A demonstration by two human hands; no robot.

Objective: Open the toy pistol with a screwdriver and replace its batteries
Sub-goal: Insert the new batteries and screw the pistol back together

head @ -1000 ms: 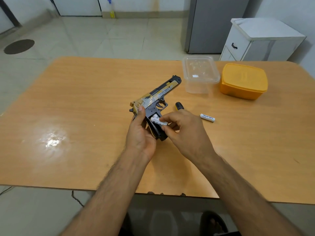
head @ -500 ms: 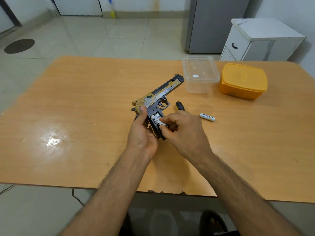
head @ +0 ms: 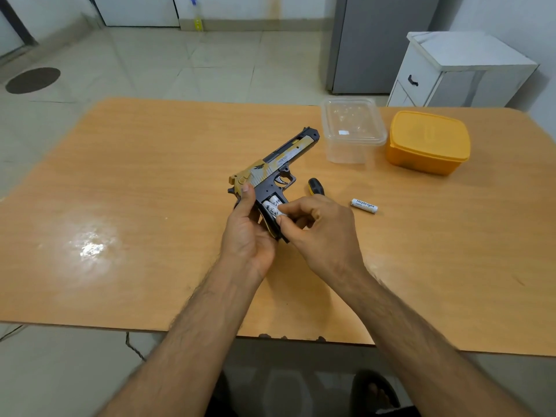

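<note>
A: The battery [head: 275,210] is down in the toy pistol [head: 272,173] grip now, no longer angled above it. Right hand [head: 319,233] pinches it, seating it.

B: Left hand [head: 249,233] wraps the grip, holding it above the surface [head: 135,191].

A: Spare battery [head: 364,205] lies right of the hands; open room left.
</note>
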